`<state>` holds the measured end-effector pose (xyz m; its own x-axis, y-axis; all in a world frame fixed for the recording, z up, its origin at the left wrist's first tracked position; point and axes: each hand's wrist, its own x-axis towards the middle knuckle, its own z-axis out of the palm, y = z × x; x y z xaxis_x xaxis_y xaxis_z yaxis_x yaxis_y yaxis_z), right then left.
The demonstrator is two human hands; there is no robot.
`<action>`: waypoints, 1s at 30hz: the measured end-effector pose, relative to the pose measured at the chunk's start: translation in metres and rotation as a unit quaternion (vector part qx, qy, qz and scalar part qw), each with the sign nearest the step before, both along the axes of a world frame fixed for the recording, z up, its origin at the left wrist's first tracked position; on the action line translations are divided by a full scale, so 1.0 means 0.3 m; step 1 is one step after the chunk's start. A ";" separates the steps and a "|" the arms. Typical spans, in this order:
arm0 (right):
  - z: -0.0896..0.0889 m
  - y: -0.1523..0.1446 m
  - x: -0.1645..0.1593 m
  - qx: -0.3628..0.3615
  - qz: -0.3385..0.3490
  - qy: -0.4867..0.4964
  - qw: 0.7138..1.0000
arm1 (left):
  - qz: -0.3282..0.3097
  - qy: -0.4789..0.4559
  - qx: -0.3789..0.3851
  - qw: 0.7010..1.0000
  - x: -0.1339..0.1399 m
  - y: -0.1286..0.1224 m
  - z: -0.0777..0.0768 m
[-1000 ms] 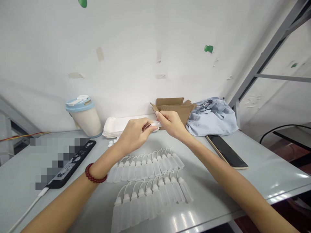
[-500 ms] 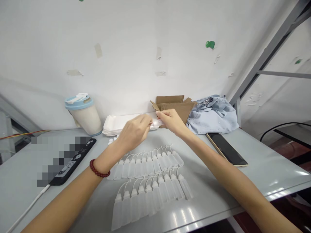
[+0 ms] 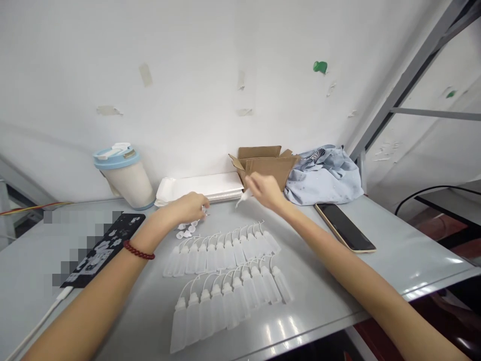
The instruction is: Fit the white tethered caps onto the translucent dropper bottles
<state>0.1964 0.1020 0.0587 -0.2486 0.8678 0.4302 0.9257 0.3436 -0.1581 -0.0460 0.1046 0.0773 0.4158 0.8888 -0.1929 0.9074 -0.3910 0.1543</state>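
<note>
My left hand (image 3: pixel 191 206), with a dark red bead bracelet (image 3: pixel 138 249) on its wrist, is over a small heap of white caps (image 3: pixel 187 230). Its fingers are bent together, and a bit of white shows under the fingertips; what they pinch is unclear. In front of the cardboard box, my right hand (image 3: pixel 266 190) grips a small white bottle, whose nozzle (image 3: pixel 242 197) points down and left. Most of that bottle is hidden by the fingers. Two rows of translucent squeeze bottles (image 3: pixel 229 301) with strap-like strips at their necks lie on the grey table below both hands.
Along the wall stand a cream tumbler with a blue lid (image 3: pixel 130 178), a stack of white packets (image 3: pixel 199 186), an open cardboard box (image 3: pixel 268 165) and a pale blue cloth bag (image 3: pixel 325 178). A phone (image 3: pixel 345 227) lies right; a black patterned case with a white cable (image 3: pixel 101 250) lies left.
My hands were together at the small bottle and have parted. The left has moved left and down to the caps; the right keeps the bottle, now tilted nozzle down.
</note>
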 end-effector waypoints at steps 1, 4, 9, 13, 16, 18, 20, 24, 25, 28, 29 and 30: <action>-0.041 0.021 0.008 -0.073 0.004 -0.112 0.991 | 0.001 0.006 0.001 1.000 0.001 0.004 -0.013; -0.115 0.055 0.037 -0.117 -0.004 -0.162 0.980 | -0.007 0.006 0.017 1.000 0.002 0.017 -0.045; -0.120 0.065 0.057 -0.122 -0.013 -0.188 0.974 | -0.021 0.001 0.010 1.000 0.013 0.017 -0.068; -0.105 0.068 0.053 -0.124 -0.012 -0.195 0.973 | -0.033 0.002 0.008 0.999 0.017 0.010 -0.067; -0.057 0.059 0.057 -0.110 -0.022 -0.188 0.976 | -0.046 0.003 0.017 0.999 0.019 0.006 -0.064; 0.001 0.038 0.062 -0.098 -0.021 -0.172 0.980 | -0.057 0.002 0.032 0.998 0.024 0.003 -0.061; 0.071 0.004 0.065 -0.117 -0.002 -0.120 0.986 | -0.066 -0.003 0.046 0.997 0.032 -0.002 -0.056; 0.181 -0.075 0.049 -0.369 0.071 -0.072 0.924 | -0.091 -0.007 0.061 0.994 0.050 -0.017 -0.037; 0.191 -0.089 0.041 -0.439 0.082 -0.093 0.890 | -0.096 -0.011 0.065 0.993 0.053 -0.021 -0.032; 0.177 -0.102 0.010 -0.548 0.073 -0.154 0.819 | -0.103 -0.039 0.077 0.991 0.059 -0.033 -0.015; 0.161 -0.098 0.001 -0.568 0.067 -0.170 0.803 | -0.105 -0.049 0.081 0.990 0.061 -0.037 -0.010; 0.143 -0.091 -0.008 -0.584 0.059 -0.182 0.789 | -0.106 -0.056 0.083 0.989 0.062 -0.042 -0.004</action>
<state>0.1941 0.0746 0.1017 -0.2799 0.5811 -0.7642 0.9552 0.2480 -0.1613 -0.0274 0.0919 0.0760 0.6063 0.7952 0.0062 0.7833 -0.5986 0.1674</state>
